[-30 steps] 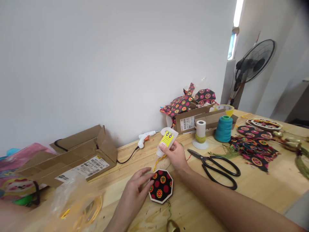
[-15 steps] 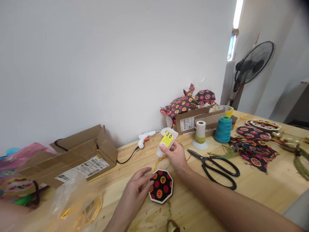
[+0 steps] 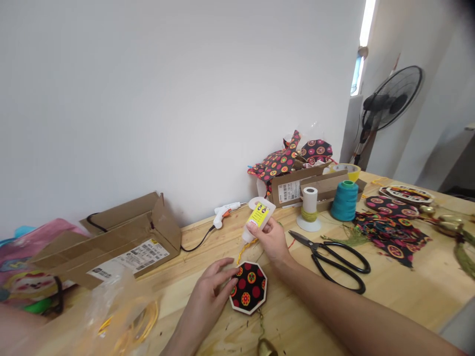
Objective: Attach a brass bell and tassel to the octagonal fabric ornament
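An octagonal ornament (image 3: 249, 288) with a pale rim and black patterned cloth face lies on the wooden table. My left hand (image 3: 211, 289) holds its left edge, fingertips resting on the rim and cloth. A yellow twisted cord (image 3: 243, 251) runs from its top, and a brass bell (image 3: 266, 347) hangs off the bottom, partly cut by the frame edge. Above it, my right hand (image 3: 272, 237) is closed around a white squeeze bottle (image 3: 260, 217) with a yellow label. The bottle is tilted, its narrow end pointing down-left near the cord.
Black-handled scissors (image 3: 334, 257) lie right of my right forearm. Behind them stand a white spool (image 3: 309, 200) and a teal thread cone (image 3: 344, 200). A glue gun (image 3: 224, 213) rests by the wall. Cardboard box (image 3: 148, 232) and plastic bag (image 3: 115, 301) are left; patterned cloth pieces (image 3: 393, 232) lie right.
The whole view has shifted slightly. Both hands, the bottle and the ornament keep nearly the same places relative to each other.
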`<state>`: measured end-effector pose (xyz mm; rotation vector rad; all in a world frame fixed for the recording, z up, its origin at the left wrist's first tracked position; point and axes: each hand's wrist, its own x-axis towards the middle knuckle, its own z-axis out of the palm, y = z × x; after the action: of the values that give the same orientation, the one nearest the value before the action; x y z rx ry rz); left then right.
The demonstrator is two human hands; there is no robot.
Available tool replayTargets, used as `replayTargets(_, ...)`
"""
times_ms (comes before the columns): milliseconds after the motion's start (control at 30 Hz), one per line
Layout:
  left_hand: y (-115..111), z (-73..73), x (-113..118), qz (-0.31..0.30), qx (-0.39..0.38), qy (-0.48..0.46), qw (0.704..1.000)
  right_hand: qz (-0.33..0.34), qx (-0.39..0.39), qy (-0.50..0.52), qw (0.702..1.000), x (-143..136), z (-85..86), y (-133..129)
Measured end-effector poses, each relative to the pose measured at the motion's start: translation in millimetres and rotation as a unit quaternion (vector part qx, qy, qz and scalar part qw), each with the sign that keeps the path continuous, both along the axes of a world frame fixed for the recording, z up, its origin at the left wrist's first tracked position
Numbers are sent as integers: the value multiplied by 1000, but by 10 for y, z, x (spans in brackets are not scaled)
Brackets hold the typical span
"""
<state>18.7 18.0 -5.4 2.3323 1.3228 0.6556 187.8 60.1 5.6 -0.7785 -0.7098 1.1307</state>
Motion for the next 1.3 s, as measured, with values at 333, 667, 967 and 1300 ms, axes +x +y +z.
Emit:
replayTargets(333, 13, 1, -3, 13, 20, -23, 999, 20, -2, 49, 999, 29, 23, -15)
replayTargets(667, 2, 61, -29, 46, 30, -84, 995, 103, -20, 92, 990, 40, -33, 17)
replayTargets(967, -42, 118, -41, 67, 48, -133, 988, 218, -40, 184, 958, 135, 44, -40)
replayTargets(1300, -106, 262, -37, 83, 55, -134, 986, 270, -25, 260, 927, 189, 122, -81)
